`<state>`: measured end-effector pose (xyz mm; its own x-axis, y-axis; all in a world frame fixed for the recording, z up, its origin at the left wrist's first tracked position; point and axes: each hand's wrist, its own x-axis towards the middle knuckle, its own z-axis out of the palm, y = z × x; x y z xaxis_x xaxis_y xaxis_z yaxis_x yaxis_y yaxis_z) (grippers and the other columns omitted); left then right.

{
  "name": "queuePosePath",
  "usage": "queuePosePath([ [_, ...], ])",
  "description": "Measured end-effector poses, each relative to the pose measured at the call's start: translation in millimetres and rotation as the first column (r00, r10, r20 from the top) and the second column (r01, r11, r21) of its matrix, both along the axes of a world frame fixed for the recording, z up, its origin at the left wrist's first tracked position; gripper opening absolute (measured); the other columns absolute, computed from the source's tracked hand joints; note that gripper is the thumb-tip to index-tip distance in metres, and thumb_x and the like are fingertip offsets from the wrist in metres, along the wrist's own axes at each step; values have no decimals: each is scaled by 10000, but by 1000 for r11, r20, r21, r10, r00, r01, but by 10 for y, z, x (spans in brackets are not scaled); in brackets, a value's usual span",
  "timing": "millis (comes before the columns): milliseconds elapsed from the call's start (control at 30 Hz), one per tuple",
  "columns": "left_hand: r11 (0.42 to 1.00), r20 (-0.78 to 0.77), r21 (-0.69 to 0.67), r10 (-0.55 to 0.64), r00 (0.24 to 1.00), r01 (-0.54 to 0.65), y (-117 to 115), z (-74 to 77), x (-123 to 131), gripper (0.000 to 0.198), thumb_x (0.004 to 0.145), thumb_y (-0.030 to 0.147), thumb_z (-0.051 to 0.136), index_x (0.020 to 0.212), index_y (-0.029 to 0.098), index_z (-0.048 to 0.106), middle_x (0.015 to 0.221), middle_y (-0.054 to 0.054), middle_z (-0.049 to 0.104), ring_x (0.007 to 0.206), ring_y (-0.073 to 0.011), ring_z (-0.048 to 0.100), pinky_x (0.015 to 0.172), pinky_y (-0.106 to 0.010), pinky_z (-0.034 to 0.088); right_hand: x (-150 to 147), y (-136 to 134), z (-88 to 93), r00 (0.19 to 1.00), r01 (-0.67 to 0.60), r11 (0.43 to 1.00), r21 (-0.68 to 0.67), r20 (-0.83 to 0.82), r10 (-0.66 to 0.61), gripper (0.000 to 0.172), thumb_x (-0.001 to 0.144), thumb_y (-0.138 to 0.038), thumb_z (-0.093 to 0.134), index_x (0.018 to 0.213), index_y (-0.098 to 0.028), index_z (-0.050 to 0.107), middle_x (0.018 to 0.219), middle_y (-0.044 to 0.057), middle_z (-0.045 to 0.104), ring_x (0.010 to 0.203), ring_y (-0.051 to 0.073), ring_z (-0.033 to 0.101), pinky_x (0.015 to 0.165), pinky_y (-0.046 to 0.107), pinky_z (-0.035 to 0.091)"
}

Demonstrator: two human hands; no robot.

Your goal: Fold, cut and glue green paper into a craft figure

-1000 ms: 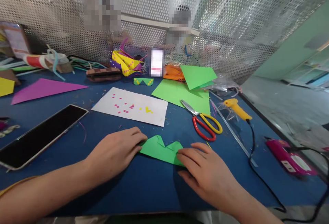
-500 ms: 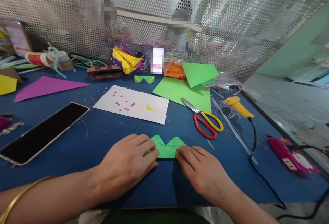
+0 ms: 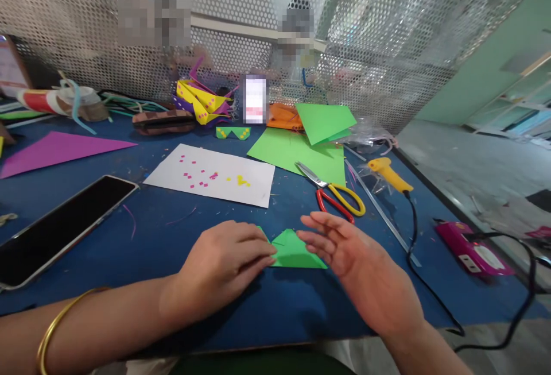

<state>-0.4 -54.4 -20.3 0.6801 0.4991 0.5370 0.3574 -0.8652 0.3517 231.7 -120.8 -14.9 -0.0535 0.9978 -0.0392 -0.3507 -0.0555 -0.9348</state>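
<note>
A folded green paper (image 3: 297,253) with peaks along its top edge lies near the front of the blue table. My left hand (image 3: 235,257) has its fingers pressed together on the paper's left part and covers that end. Lifted over the right end is my right hand (image 3: 357,266), its fingers stretched out and its palm turned inward, holding nothing. Just beyond that hand lie scissors (image 3: 340,198) with one red and one yellow handle, partly behind its fingertips. A white sheet (image 3: 219,191) with small pink and yellow paper bits lies further back.
A black phone (image 3: 69,225) lies at left, near purple paper (image 3: 64,148). Light green sheets (image 3: 279,148) and a small green-yellow folded piece (image 3: 233,132) are at the back. On the right are a yellow glue gun (image 3: 390,175), its black cable and a magenta power box (image 3: 471,248).
My right hand has come off the paper's right end, risen and opened with the palm turned inward. My left hand stays on the paper. The view has shifted slightly right.
</note>
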Motion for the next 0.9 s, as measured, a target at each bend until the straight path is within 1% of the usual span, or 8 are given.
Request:
queuePosePath([
  [33,997,71,-75,33,997,-28,-1,28,3,116,925,205,598,916,209,714,851,-7,722,734,-124,668,653,-231,507,-49,15,29,989,-44,998,-45,-142,37,461,950,-514,435,1233,-211,637,1338,125,617,1177,277,617,992,439,481],
  [100,985,185,-161,99,978,-69,-10,82,-6,67,892,200,651,891,215,716,830,7,716,724,-105,671,661,-198,522,-148,38,69,941,-132,986,-99,-325,93,578,944,-607,381,1250,-184,629,1369,144,593,1215,277,595,1017,430,459],
  [167,984,247,-152,128,960,-92,-21,130,-33,41,871,193,681,875,218,712,815,12,712,724,-101,671,671,-192,531,-229,52,80,898,-201,970,-134,-422,127,660,931,-674,338,1246,-173,630,1383,146,584,1233,269,585,1039,423,444],
  [233,992,266,-80,115,957,-97,-21,168,-65,47,864,191,691,896,221,704,819,11,718,756,-116,674,704,-221,536,-284,63,61,867,-260,954,-148,-471,163,701,922,-702,315,1241,-164,630,1394,145,576,1259,271,569,1070,440,421],
  [367,994,221,62,79,972,-95,6,195,-111,58,861,203,699,903,242,692,823,27,742,846,-155,678,825,-320,499,-342,90,-12,858,-323,944,-66,-442,263,738,909,-718,282,1266,-154,598,1411,164,554,1285,285,548,1070,495,425],
  [533,974,195,161,125,973,-157,3,156,-143,51,890,245,666,903,292,680,820,79,753,872,-145,686,988,-377,404,-373,109,-41,909,-304,951,-50,-315,274,807,918,-719,139,1293,-145,565,1400,194,551,1248,284,580,1006,491,486],
  [667,972,165,188,111,980,-142,-7,141,-157,68,891,220,659,902,286,671,833,89,761,883,-140,688,990,-374,400,-377,93,-45,891,-317,948,11,-338,302,798,936,-695,138,1300,-134,573,1401,209,543,1242,292,584,995,493,491],
  [900,978,169,175,84,982,-114,11,143,-155,67,888,200,657,880,267,652,831,75,752,876,-133,687,1002,-358,394,-375,57,-70,878,-338,940,51,-341,335,830,929,-698,61,1347,-154,528,1452,198,492,1290,288,538,1035,489,458],
])
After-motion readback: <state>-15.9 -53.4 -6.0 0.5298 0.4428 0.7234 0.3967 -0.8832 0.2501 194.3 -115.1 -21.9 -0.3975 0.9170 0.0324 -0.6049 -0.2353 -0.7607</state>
